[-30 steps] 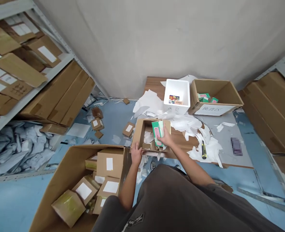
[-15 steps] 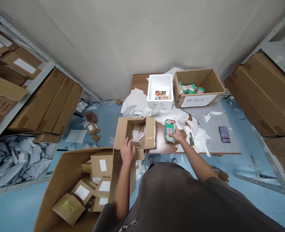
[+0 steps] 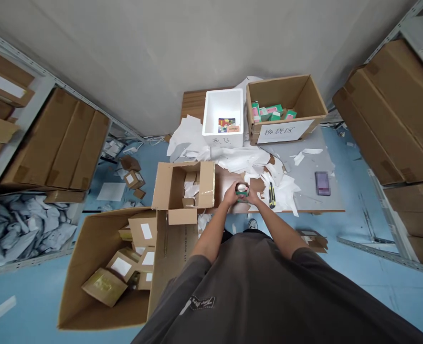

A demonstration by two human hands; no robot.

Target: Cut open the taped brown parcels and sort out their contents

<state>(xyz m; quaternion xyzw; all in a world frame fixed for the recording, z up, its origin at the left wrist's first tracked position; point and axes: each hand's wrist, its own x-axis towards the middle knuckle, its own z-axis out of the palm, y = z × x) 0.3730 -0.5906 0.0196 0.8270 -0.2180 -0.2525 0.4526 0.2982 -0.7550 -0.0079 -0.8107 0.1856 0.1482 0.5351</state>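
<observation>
Between both hands, over the front of the table, is a small green box (image 3: 242,189), its end turned up towards me and something pale and round showing in it. My left hand (image 3: 230,195) is closed on its left side, and my right hand (image 3: 254,196) grips the right side. To the left of the hands stands an open cardboard box (image 3: 207,185) with paper scraps inside. A yellow and black box cutter (image 3: 272,195) lies on torn white paper (image 3: 286,188), just right of my right hand.
A white bin (image 3: 223,139) with small packets and a labelled carton (image 3: 286,131) of green boxes stand at the back. A purple pixelated item (image 3: 322,183) lies on the right. A large carton (image 3: 70,267) of parcels is at lower left; shelves with cartons (image 3: 70,148) flank the table.
My left hand has left the open cardboard box and joined the right on the green box. The green box has been tipped end-up and drawn nearer; the camera view has shifted.
</observation>
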